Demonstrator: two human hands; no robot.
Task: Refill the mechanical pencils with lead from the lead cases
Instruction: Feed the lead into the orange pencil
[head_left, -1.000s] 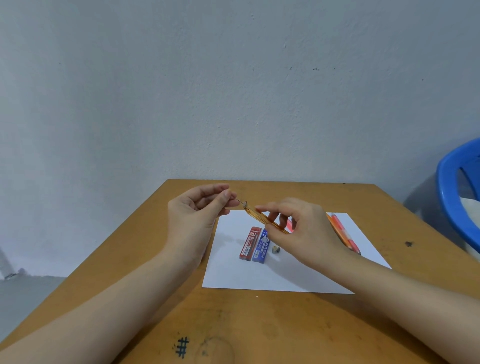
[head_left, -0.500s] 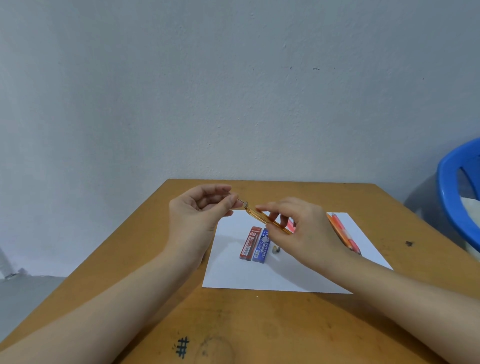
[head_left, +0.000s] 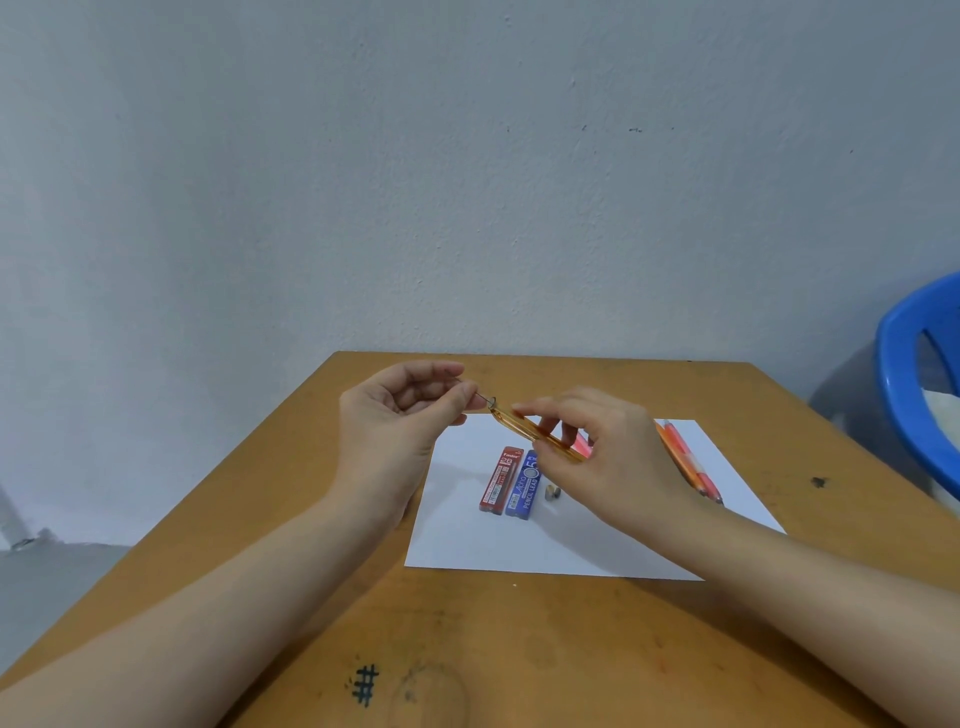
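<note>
Left grip (head_left: 396, 422) pinches thin lead (head_left: 483, 399) btwn thumb & finger at orange pencil (head_left: 506, 418) end; right grip (head_left: 608, 460) curled round pencil, above counter (head_left: 519, 649).

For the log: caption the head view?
Left hand pinches a lead at the end of the orange pencil held by the right hand, above two lead cases.

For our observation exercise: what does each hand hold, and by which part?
Left hand pinches a thin dark lead stick by its end; right hand grips the translucent orange plastic mechanical pencil around mid-barrel.
</note>
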